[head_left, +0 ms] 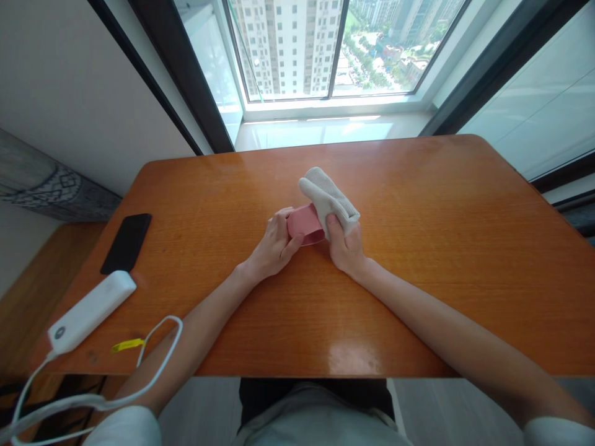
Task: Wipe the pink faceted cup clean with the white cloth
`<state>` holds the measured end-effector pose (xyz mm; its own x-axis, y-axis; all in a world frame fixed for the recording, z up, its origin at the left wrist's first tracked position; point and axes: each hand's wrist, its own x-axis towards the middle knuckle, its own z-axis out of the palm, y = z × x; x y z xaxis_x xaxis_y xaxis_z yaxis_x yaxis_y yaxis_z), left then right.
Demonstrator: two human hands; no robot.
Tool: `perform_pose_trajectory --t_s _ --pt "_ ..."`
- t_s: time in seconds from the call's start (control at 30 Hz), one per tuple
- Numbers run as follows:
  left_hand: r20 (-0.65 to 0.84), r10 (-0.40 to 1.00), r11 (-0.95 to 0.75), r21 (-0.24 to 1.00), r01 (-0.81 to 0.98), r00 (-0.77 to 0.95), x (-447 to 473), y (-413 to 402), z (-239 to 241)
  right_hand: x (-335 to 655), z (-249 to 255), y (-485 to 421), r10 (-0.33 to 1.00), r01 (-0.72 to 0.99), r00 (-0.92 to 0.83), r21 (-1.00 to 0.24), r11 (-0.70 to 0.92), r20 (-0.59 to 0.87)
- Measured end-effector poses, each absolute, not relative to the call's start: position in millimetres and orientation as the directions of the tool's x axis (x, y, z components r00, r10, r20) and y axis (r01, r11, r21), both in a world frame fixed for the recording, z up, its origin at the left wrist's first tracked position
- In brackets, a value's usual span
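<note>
Over the middle of the table, my left hand [277, 240] is closed around a small pink cup-like container [304, 222], tilted with its opening toward the right. A folded pale grey cloth [331, 199] is gripped in my right hand [346, 246], thumb on top of the folds. The cloth meets the container's right side and covers part of its rim. Whether any of the cloth is inside the container cannot be made out. Both forearms reach in from the near edge.
The brown wooden table [441, 248] stands against a window [325, 49]. At its left lie a black phone [126, 243] and a white power strip [92, 313]. The strip's white cable [162, 365], with a yellow tag [127, 345], loops over my left forearm.
</note>
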<state>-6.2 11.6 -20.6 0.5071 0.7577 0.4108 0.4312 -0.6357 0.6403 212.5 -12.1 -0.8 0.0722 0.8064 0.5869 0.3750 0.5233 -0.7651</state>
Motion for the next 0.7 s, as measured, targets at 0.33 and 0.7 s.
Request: perform_pose_trajectory --t_s 0.33,0.7 --pt "0.614 0.623 -0.78 0.53 0.333 0.485 -4 -1 -3 213 9 -19 0.674 0.408 -0.141 -0.578 0.707 0.725" --pt "0.578 0.676 -0.736 0.56 0.38 0.458 1 0 3 209 0 -9 0.968 0.147 0.215 -0.984 0.097 0.127"
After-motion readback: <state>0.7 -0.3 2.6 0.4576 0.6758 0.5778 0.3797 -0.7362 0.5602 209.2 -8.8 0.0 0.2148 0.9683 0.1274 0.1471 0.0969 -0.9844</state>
